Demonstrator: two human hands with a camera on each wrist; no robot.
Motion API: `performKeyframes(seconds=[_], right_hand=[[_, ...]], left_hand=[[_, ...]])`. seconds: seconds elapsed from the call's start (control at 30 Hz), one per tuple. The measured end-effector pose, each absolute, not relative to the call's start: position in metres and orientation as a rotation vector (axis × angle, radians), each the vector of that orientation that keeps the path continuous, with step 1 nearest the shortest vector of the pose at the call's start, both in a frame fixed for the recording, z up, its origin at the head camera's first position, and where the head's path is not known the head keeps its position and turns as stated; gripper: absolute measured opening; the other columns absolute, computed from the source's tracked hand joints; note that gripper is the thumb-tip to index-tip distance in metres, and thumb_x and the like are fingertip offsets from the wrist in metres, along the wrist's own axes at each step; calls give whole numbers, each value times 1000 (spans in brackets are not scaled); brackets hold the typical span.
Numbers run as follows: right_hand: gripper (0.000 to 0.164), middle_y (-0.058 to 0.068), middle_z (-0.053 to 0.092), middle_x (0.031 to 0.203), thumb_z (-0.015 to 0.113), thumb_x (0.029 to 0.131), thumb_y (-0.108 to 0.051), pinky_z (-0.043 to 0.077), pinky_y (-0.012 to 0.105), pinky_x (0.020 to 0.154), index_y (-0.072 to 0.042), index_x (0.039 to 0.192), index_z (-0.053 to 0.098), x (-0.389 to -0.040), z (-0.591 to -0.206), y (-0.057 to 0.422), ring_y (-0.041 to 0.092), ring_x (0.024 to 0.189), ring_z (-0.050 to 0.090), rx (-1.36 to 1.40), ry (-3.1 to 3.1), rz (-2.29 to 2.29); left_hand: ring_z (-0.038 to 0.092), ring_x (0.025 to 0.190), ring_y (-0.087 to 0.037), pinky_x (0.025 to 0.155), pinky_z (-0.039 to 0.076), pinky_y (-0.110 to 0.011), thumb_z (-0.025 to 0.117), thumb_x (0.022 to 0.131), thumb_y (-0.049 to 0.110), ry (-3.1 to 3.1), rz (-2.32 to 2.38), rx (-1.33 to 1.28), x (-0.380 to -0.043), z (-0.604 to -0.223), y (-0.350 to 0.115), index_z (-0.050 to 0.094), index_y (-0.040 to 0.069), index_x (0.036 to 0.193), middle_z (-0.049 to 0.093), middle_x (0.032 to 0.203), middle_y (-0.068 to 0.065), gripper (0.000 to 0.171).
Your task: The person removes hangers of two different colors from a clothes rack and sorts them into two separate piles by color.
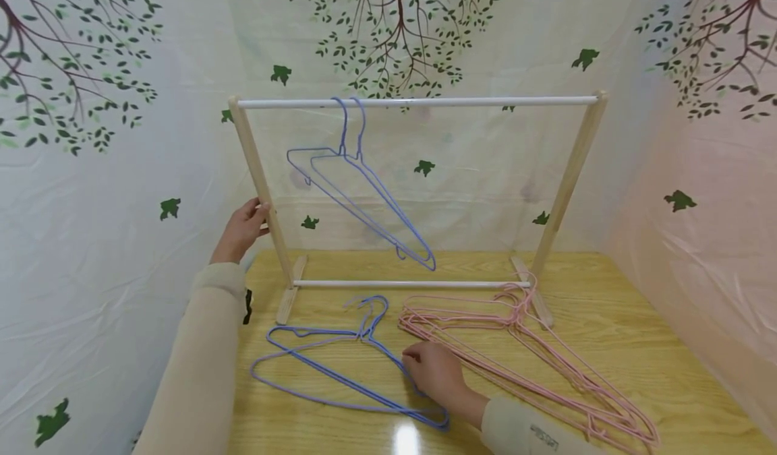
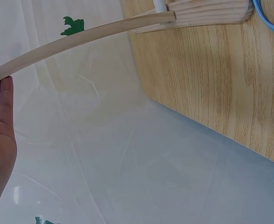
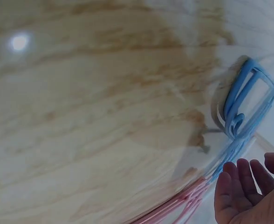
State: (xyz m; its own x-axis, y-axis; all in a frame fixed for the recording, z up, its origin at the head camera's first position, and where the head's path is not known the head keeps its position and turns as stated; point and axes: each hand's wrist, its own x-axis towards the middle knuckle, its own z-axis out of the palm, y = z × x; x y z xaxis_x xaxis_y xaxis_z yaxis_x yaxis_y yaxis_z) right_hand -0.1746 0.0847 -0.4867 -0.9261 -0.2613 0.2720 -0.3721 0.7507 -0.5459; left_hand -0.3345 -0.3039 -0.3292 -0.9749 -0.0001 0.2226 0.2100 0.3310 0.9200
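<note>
A wooden clothes rack (image 1: 419,102) with white rods stands on the table. My left hand (image 1: 241,229) holds its left post (image 1: 262,172), with fingertips showing past the wood; the left wrist view shows those fingers (image 2: 5,102) against the post. Two blue-violet hangers (image 1: 376,192) hang from the top rod, left of its middle. In front of the rack lie blue hangers (image 1: 328,372), overlapping. Over their right side is my right hand (image 1: 440,374), its fingers loosely bent; the right wrist view shows nothing between thumb and fingers. Whether it touches the hangers I cannot tell.
Several pink hangers (image 1: 516,323) lie in a pile right of my right hand, their hooks by the rack's right foot (image 1: 534,293). The wood-grain table (image 1: 643,347) ends near a leaf-printed curtain (image 1: 485,185) at the back and sides.
</note>
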Motion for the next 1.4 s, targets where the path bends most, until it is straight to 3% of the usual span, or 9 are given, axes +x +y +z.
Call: performKeyframes(seconds=[0.37, 0.47, 0.63, 0.93, 1.0, 1.23, 1.4], right_hand=[[13, 2, 75, 88, 72, 91, -15, 52, 18, 54, -5, 98, 77, -176, -469, 89, 5, 66, 64, 538, -2668, 1077], [14, 1, 75, 90, 73, 91, -18, 54, 19, 57, -7, 100, 78, -173, -456, 89, 8, 70, 67, 544, -2626, 1081], [12, 0, 75, 92, 76, 90, -18, 56, 20, 62, -11, 98, 79, -167, -413, 85, 13, 77, 70, 580, -2477, 1131], [14, 5, 74, 89, 74, 92, -14, 52, 21, 51, -4, 101, 78, -195, -317, 96, 15, 76, 68, 570, -2171, 1248], [17, 6, 74, 90, 72, 93, -17, 51, 26, 54, -4, 103, 77, -208, -300, 100, 17, 76, 67, 528, -2158, 1211], [33, 7, 72, 110, 64, 99, -31, 55, 41, 86, -8, 122, 71, -251, -269, 103, 21, 98, 66, 412, -2379, 1170], [37, 5, 70, 116, 61, 100, -36, 55, 42, 90, -13, 127, 69, -270, -259, 90, 21, 103, 65, 391, -2491, 1158]], left_hand=[[37, 133, -47, 111, 36, -56, 34, 110, 19, -2412, -1755, -193, -314, -308, -293, 23, -7, 154, 40, 140, -39, 52], [39, 132, -45, 111, 37, -55, 34, 110, 25, -2411, -1729, -199, -322, -316, -297, 24, -4, 155, 41, 140, -38, 54], [43, 130, -41, 110, 39, -52, 35, 109, 32, -2404, -1692, -192, -335, -329, -305, 27, -2, 154, 44, 139, -35, 57], [41, 132, -43, 110, 38, -54, 36, 109, 33, -2405, -1698, -209, -333, -328, -306, 26, 0, 156, 43, 140, -35, 58], [41, 132, -42, 110, 38, -54, 35, 109, 32, -2404, -1698, -210, -334, -328, -305, 26, 0, 156, 43, 140, -35, 57], [40, 132, -41, 111, 37, -52, 35, 110, 30, -2414, -1723, -180, -334, -326, -306, 25, -1, 156, 43, 141, -34, 56], [37, 135, -43, 112, 35, -53, 33, 110, 25, -2415, -1762, -175, -334, -325, -306, 22, -3, 156, 39, 143, -36, 54]])
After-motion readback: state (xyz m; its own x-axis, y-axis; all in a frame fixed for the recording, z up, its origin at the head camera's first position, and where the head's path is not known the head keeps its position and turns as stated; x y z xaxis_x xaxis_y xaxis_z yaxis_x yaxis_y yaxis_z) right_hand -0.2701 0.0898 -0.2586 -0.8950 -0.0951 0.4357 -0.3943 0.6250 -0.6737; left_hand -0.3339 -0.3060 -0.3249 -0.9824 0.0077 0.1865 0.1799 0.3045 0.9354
